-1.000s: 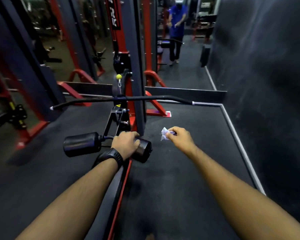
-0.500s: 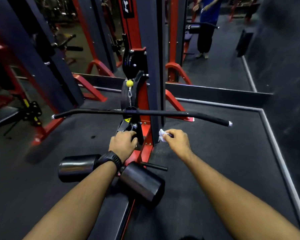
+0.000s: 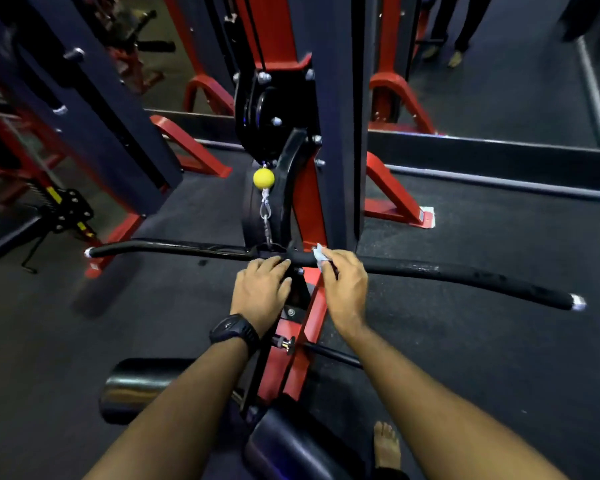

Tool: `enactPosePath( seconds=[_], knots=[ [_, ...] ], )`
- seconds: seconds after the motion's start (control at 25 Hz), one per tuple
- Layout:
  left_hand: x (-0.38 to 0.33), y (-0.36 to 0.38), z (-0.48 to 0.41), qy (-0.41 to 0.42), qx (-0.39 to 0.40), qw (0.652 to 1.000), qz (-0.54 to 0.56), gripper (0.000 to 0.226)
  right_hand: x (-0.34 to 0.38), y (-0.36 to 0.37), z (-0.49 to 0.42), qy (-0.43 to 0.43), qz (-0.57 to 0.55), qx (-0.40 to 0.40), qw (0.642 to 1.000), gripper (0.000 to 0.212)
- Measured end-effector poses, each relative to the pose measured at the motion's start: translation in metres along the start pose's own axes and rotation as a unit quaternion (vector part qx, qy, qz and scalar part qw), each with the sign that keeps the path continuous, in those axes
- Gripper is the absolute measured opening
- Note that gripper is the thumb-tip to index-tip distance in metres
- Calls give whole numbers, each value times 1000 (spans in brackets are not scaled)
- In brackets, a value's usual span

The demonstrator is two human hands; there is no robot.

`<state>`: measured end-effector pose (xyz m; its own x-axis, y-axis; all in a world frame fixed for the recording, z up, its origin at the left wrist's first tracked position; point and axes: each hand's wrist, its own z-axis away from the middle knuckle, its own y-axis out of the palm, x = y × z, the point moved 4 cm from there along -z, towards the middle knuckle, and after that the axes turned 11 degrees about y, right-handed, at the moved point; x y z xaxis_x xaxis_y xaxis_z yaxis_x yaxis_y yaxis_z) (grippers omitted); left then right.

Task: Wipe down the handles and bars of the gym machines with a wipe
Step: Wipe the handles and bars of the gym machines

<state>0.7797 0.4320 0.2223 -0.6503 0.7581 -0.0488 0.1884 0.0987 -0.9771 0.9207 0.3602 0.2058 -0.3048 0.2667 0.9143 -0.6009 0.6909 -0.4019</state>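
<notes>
Head view: your hands are now off the roller [image 3: 136,389] and on the bar [image 3: 447,271], left hand [image 3: 262,289] resting straight fingers on its middle, right hand [image 3: 345,289] pinching the wipe [image 3: 320,257] against it just right of centre, so wiping can begin.

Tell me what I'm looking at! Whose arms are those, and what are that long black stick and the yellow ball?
The camera sits on a person's head and looks down, so the two arms are that person's own. This is a gym. The long black stick is a pull bar. It hangs by a clip and chain under the yellow ball, in front of a red and black machine. The left hand, with a watch on its wrist, rests its fingers on the middle of the bar. The right hand pinches a small white wipe against the bar to clean it. Lower down you can see a black roller pad, the dark floor and a bare foot.
</notes>
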Motion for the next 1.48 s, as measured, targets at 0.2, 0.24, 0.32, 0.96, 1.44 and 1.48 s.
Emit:
enactPosePath(
  seconds=[0.2, 0.24, 0.32, 0.96, 1.44, 1.48],
  knots=[
    [41, 46, -29, 88, -52, 992, -72, 42, -7, 71, -10, -37, 82, -37, 995, 23],
    [48, 53, -30, 101, -55, 990, -85, 43, -10, 79, -9, -53, 113, -37, 991, 25],
    [57, 61, -31, 121, -76, 986, -86, 40, -20, 79, -8, -107, 174, -25, 979, 27],
    [69, 80, -32, 158, -166, 973, -37, 30, -7, 99, -18, -136, 249, -4, 959, 27],
    [70, 84, -31, 149, -150, 975, -65, 33, -43, 50, -31, -28, 202, -147, 968, 21],
    [69, 85, -30, 142, -151, 976, -60, 32, -44, 54, -21, -17, 176, -176, 968, 19]
  ],
)
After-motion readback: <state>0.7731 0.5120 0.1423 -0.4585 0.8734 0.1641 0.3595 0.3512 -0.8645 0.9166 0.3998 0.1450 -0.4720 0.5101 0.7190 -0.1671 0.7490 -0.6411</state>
